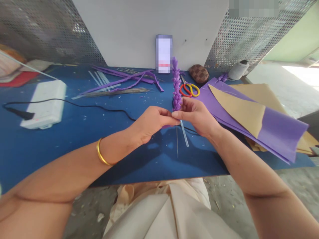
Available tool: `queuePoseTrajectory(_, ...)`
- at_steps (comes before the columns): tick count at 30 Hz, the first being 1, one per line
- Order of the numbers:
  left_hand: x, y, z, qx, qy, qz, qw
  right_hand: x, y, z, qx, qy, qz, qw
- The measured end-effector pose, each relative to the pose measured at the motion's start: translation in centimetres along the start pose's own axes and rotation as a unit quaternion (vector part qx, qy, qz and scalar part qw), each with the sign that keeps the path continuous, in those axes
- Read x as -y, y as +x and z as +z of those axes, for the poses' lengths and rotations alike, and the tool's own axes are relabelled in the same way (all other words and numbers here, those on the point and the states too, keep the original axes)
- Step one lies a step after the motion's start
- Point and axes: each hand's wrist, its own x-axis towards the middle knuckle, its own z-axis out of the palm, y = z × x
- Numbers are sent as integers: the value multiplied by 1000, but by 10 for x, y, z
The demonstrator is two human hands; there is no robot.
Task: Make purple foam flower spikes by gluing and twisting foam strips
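A purple paper lavender flower stands upright over the blue table, its ruffled petals wound around a thin wire that sticks out below. My right hand pinches the base of the flower between thumb and fingers. My left hand closes on the same spot from the other side, with a bit of purple paper showing under its fingers. Below the hands a translucent glue stick slants down; whether a hand holds it or it lies on the table, I cannot tell.
Scissors with red and yellow handles lie behind my right hand. Purple paper strips, glue sticks and wires lie back left. A white power strip with a black cord is left; purple and tan sheets right. A phone leans behind.
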Motion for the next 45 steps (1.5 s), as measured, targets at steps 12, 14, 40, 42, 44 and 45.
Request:
queuePoseTrajectory(12,-9,-1,-5,35,-104,-1,994,-1,6,-19,88,118,41,988)
queuePoseTrajectory(14,-10,-2,-4,39,-112,-13,993,-3,7,-22,113,112,37,987)
queuePoseTrajectory(40,-13,0,-10,88,-37,-18,995,4,4,-20,95,110,27,989)
queuePoseTrajectory(42,-12,1,-10,81,-31,-12,996,5,4,-20,96,99,28,990)
queuePoseTrajectory(44,-10,1,-9,78,-27,-8,997,5,4,-20,100,84,30,991)
queuePoseTrajectory(45,-10,1,-9,77,-26,-6,997,5,4,-20,103,75,28,991)
